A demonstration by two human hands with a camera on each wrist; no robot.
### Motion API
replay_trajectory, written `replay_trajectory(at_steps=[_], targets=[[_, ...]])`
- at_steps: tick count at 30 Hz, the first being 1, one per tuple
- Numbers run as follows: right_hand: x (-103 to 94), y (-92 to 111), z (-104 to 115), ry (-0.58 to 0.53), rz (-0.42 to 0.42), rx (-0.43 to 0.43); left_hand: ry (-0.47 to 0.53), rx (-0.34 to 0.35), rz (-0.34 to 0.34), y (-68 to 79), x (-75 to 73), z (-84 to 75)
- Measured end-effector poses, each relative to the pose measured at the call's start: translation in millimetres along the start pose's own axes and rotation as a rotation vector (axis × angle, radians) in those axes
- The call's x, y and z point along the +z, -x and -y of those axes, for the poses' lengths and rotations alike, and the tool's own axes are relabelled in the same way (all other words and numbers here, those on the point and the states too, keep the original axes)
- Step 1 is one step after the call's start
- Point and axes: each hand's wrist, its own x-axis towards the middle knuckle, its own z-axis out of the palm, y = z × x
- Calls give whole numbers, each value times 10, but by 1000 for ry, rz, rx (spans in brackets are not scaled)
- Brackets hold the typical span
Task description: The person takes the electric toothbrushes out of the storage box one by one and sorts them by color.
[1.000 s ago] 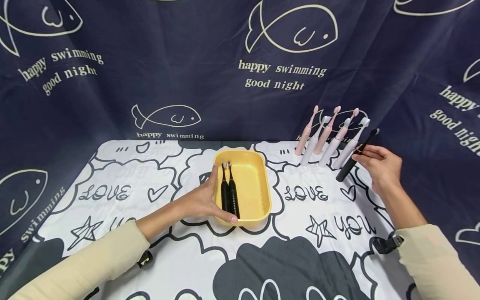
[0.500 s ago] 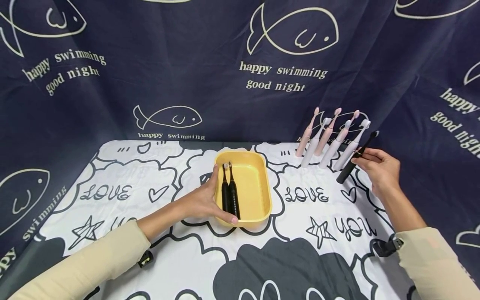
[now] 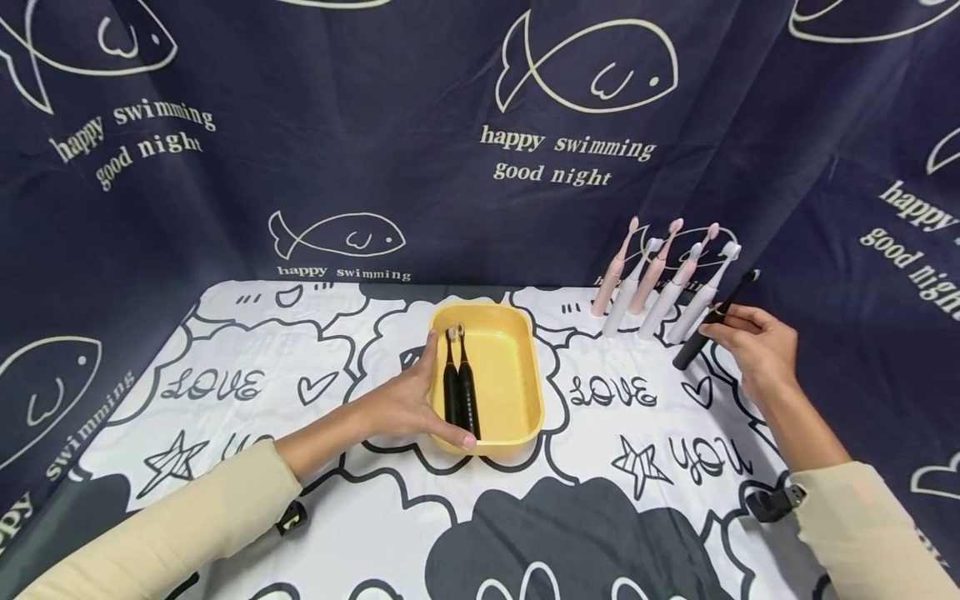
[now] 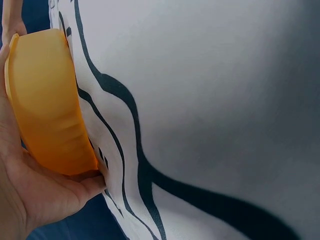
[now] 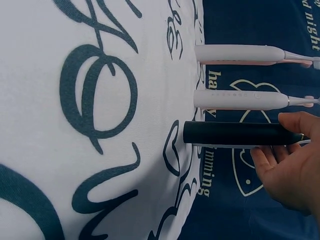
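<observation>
My right hand (image 3: 763, 346) pinches a black electric toothbrush (image 3: 692, 346) near the top of its handle. In the right wrist view the same black toothbrush (image 5: 230, 133) stands upright relative to the cloth, its base at or close to the surface; contact is hard to tell. Several white toothbrushes (image 3: 660, 307) and pink toothbrushes (image 3: 609, 283) stand just left of it. A yellow tray (image 3: 529, 375) sits mid-table, and two black toothbrushes (image 3: 467, 392) lie side by side along its left wall. My left hand (image 3: 405, 404) holds the tray's left side, thumb over the near rim.
A white cloth with black drawings (image 3: 300, 467) covers the table. Behind and beside it hangs a dark blue fish-print curtain (image 3: 420, 150), close behind the standing toothbrushes.
The view has tilted up slightly. My right hand keeps its pinch on the black toothbrush, with only a tiny shift. My left hand and the tray stay put.
</observation>
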Motion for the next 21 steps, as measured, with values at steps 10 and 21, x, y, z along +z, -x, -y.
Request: replay_trajectory(at_steps=[10, 21], targets=[[-2, 32, -17, -53, -13, 18, 13, 15, 2, -24, 17, 29], [-46, 108, 2, -233, -36, -1, 12, 15, -5, 1, -2, -7]])
